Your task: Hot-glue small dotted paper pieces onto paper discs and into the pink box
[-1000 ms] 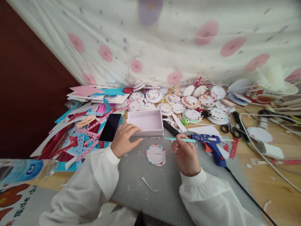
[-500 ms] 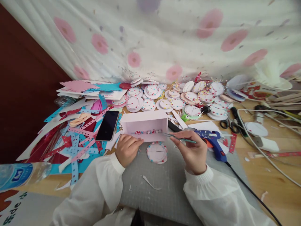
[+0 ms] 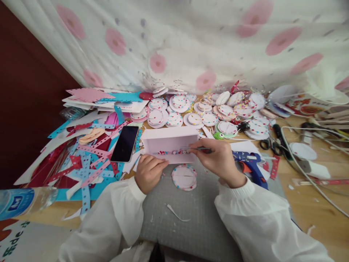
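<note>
While a bottle (image 3: 16, 202) is seen lying on its side at the far left, its length set across the view, paper strips (image 3: 89, 160) are heaped beyond it, turned many ways. Next to them a phone (image 3: 125, 143) is laid face up, its long axis slanted away and slightly to the right. By the left hand (image 3: 149, 171), closed on its near left corner, the box (image 3: 170, 133) is held tipped, its open side turned toward the viewer and its long axis running left to right. Beads (image 3: 167, 152) are gathered in a row along its near wall. Just below, a disc (image 3: 184, 177) is laid flat on the mat (image 3: 191, 225). The tweezers (image 3: 203, 148) are pinched in the right hand (image 3: 219, 160), nearly level, pointed left into the box; whether their tips are together cannot be told. To the right, a glue gun (image 3: 251, 162) is partly hidden by that hand.
</note>
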A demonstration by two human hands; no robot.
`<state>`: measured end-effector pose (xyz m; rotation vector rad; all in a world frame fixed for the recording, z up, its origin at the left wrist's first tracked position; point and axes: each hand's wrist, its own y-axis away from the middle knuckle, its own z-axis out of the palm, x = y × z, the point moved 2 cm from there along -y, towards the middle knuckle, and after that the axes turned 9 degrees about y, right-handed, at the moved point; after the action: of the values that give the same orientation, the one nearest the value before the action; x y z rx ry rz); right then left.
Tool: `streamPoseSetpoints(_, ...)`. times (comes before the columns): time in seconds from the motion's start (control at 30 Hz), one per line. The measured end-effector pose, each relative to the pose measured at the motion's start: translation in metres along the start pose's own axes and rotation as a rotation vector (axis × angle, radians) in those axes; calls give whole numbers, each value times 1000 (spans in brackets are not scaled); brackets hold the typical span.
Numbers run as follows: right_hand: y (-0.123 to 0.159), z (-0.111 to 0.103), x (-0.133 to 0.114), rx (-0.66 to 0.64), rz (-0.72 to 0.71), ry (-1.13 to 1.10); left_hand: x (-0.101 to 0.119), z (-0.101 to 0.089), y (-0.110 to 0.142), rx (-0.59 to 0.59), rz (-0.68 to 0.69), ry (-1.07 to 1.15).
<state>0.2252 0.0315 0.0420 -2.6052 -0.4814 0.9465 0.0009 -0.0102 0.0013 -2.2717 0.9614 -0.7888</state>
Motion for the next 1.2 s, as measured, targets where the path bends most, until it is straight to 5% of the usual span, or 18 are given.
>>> streamPoseSetpoints(0.23,-2,-4,-3,-135,-124,151,0,-2,-2,-33,-6,-1)
streamPoseSetpoints(1.2,2,12,-6,-94,-310,436,0,-1,-2,-17,-2,-16)
